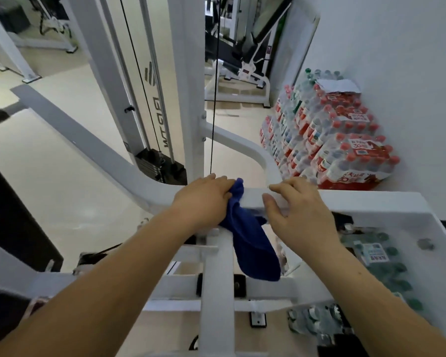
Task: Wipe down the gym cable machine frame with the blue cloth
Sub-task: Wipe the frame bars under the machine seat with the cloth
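Observation:
The white cable machine frame (252, 197) runs across the middle of the view as a horizontal bar, with uprights behind and crossbars below. My left hand (204, 197) holds the blue cloth (252, 243) against the top of that bar; most of the cloth hangs down in front of the bar. My right hand (296, 210) rests on the same bar just to the right of the cloth, fingers spread and relaxed, thumb on the near face.
A black cable (214, 99) runs down beside the upright to just behind my left hand. Shrink-wrapped packs of red-capped water bottles (330, 140) are stacked against the right wall. More bottles (381, 266) lie under the frame. A weight stack (160, 166) stands behind.

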Available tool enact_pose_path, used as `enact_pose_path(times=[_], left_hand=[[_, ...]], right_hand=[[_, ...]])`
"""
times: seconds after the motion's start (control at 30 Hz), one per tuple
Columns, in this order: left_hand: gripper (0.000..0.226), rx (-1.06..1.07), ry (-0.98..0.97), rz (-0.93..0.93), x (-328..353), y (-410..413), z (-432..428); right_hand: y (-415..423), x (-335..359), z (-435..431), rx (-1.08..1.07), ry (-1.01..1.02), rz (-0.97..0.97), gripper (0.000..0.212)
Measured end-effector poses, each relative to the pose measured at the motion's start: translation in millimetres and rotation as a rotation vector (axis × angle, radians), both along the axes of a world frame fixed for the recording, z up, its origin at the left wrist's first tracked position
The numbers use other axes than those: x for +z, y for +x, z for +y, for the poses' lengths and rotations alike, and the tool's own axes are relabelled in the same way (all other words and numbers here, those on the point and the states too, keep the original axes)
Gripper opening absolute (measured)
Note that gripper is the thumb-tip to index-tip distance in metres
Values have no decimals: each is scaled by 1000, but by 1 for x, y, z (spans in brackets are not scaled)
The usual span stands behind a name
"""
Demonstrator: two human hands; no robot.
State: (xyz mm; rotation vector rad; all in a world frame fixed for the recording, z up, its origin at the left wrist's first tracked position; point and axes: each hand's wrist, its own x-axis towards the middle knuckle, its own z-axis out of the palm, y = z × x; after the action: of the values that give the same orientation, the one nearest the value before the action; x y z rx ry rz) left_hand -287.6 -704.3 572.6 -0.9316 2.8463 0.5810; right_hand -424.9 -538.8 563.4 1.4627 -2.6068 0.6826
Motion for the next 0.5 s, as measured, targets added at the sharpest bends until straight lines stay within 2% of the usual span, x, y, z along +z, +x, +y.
enact_pose_path(times=[0.13,0.27,0.37,0.5], left_hand=[[30,-51,78,31,0,27,-22],[32,126,-1,-123,-2,73,-75],[32,216,-38,-98,-4,80,-86],[39,98,141,-35,1,48,-42]], right_hand=[[17,-10,-15,65,-16,8,24],[20,-25,-15,76,-109,147,20],[21,-27,-19,45,-143,142,27],[20,-27,-24,22,-157,154,28]])
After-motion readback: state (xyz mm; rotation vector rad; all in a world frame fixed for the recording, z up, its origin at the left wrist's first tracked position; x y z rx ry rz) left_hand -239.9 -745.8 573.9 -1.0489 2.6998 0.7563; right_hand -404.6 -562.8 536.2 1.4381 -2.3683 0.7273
